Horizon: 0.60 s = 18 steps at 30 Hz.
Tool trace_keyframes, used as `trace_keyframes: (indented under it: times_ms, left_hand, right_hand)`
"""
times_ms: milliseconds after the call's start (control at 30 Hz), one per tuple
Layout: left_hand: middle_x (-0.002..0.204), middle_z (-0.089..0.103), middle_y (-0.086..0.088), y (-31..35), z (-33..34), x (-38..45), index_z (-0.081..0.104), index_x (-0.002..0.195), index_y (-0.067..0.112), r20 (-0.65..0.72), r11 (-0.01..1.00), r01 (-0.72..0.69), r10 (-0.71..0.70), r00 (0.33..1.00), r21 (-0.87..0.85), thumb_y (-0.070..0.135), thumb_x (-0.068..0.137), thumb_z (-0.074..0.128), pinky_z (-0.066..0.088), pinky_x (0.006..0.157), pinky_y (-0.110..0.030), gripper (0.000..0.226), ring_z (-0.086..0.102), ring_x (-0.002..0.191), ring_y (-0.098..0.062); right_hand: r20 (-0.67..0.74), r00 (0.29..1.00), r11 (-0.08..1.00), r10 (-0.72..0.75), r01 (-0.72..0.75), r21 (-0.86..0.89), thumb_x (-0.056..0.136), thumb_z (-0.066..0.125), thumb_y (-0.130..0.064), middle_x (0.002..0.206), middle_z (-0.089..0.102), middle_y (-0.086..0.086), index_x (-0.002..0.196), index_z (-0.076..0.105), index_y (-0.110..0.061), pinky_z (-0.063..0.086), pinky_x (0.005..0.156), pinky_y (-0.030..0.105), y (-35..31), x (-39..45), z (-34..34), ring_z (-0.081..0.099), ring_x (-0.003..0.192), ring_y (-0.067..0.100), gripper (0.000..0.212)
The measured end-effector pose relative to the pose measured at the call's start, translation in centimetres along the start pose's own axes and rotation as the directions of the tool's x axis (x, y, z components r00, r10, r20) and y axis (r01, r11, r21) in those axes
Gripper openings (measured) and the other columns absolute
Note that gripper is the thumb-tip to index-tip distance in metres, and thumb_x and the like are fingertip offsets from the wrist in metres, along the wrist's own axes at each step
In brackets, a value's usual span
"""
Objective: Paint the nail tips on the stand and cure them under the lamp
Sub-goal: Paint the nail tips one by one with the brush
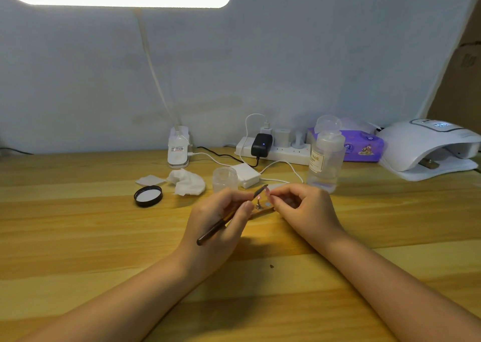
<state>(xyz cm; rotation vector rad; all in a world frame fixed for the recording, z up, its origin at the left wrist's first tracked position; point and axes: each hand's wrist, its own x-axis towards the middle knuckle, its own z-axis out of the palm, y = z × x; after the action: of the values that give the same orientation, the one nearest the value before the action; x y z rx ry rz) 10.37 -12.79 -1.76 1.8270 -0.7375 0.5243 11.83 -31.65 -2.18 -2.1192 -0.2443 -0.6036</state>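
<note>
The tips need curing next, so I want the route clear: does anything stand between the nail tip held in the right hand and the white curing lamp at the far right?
Only the clear plastic liquid bottle stands near that route, between the pink nail tip and the white dome-shaped curing lamp.

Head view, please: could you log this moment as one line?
left hand: holds brush | right hand: pinches nail tip | stand: between hands | curing lamp: far right, unused
</note>
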Motion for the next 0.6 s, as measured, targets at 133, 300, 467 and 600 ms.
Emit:
trace_keyframes:
  times_ms: [133,300,467,600]
  left_hand:
    - [0.080,0.070,0.002,-0.17,-0.14,-0.23,0.071,0.090,0.014,0.050,0.999,0.013,-0.011,0.999,-0.039,0.029,0.085,0.058,0.053,0.066,-0.048,0.021,0.067,0.076,-0.019]
    - [0.081,0.070,0.007,-0.08,-0.17,-0.19,0.068,0.095,0.020,-0.007,0.999,0.017,-0.017,1.000,-0.037,0.034,0.087,0.054,0.055,0.068,-0.042,0.021,0.068,0.078,-0.013]
    - [0.084,0.073,0.004,-0.07,-0.05,-0.02,0.072,0.099,0.017,0.012,0.998,0.042,-0.042,0.999,-0.053,0.026,0.088,0.062,0.055,0.070,-0.045,0.017,0.069,0.080,-0.014]
    - [0.077,0.070,0.002,-0.16,-0.25,-0.26,0.070,0.088,0.015,0.034,0.985,0.098,-0.094,0.995,-0.141,0.034,0.083,0.055,0.056,0.066,-0.039,0.024,0.067,0.073,-0.015]
  right_hand:
    - [-0.005,1.000,1.000,0.000,0.000,-0.022,0.082,0.071,-0.007,0.084,0.072,0.000,0.094,0.075,-0.012,0.053,0.071,0.020,-0.05,-0.02,-0.03,0.066,0.076,0.011,0.014]
    - [0.002,1.000,1.000,0.002,-0.002,-0.030,0.083,0.071,-0.008,0.084,0.072,-0.002,0.095,0.075,-0.013,0.052,0.069,0.017,-0.10,-0.03,-0.03,0.065,0.076,0.009,0.014]
    - [-0.005,1.000,1.000,0.006,-0.006,-0.013,0.083,0.071,-0.008,0.081,0.071,-0.005,0.094,0.075,-0.012,0.046,0.066,0.008,-0.27,-0.07,-0.06,0.063,0.071,0.002,0.013]
    - [0.009,1.000,1.000,0.018,-0.018,-0.002,0.083,0.071,-0.007,0.079,0.069,-0.007,0.095,0.075,-0.013,0.045,0.066,0.007,-0.33,-0.09,-0.13,0.061,0.069,-0.004,0.013]
